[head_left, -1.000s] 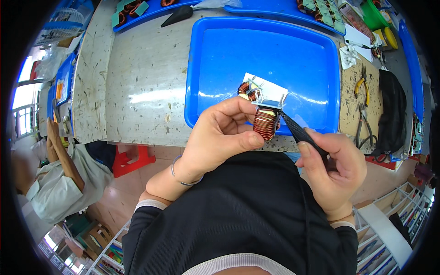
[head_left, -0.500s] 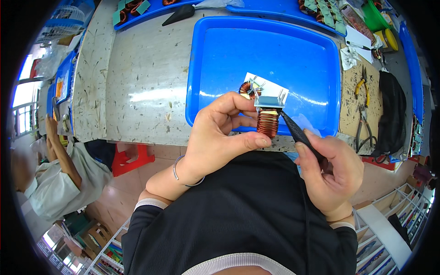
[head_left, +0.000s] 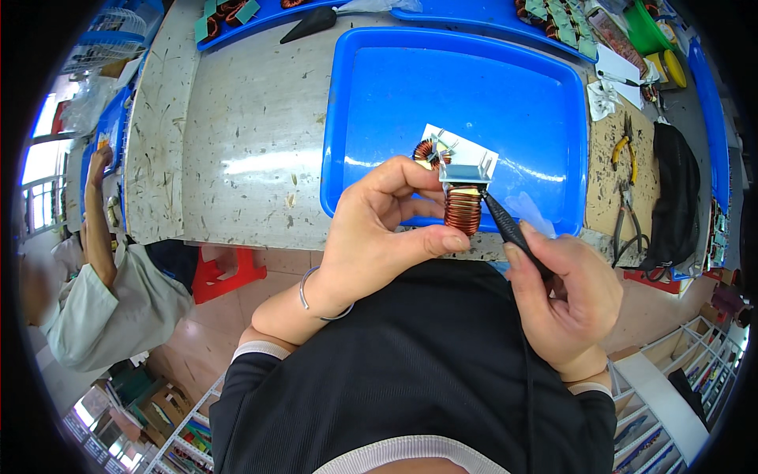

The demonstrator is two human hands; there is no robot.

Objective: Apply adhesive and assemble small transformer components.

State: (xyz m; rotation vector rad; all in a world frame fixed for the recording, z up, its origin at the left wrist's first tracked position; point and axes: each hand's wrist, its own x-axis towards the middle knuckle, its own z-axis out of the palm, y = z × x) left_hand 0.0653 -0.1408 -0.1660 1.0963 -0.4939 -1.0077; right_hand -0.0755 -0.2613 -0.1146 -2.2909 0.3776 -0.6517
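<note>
Between the thumb and fingers of my left hand [head_left: 379,225] is a copper-wound coil [head_left: 463,210] with a pale green-grey base plate [head_left: 464,173] on top and pins sticking up. My right hand [head_left: 570,296] is closed round a black pointed tool [head_left: 507,221]. Its tip meets the coil's right side, just under the base plate; what it touches there is too small to make out. Behind my left fingers, a second copper coil [head_left: 425,152] lies on a white card [head_left: 472,150] in the blue tray [head_left: 458,87].
Yellow-handled pliers [head_left: 624,150] and dark-handled cutters [head_left: 628,221] lie on a brown board at the right, beside a black cloth [head_left: 675,189]. Trays of coils [head_left: 557,24] stand at the back. A dark pointed tool [head_left: 308,25] lies back left. A co-worker [head_left: 103,292] sits left.
My right hand has shifted slightly left, with the tool tip still at the coil. My left hand and the coil have barely moved. The co-worker's arm now reaches farther forward.
</note>
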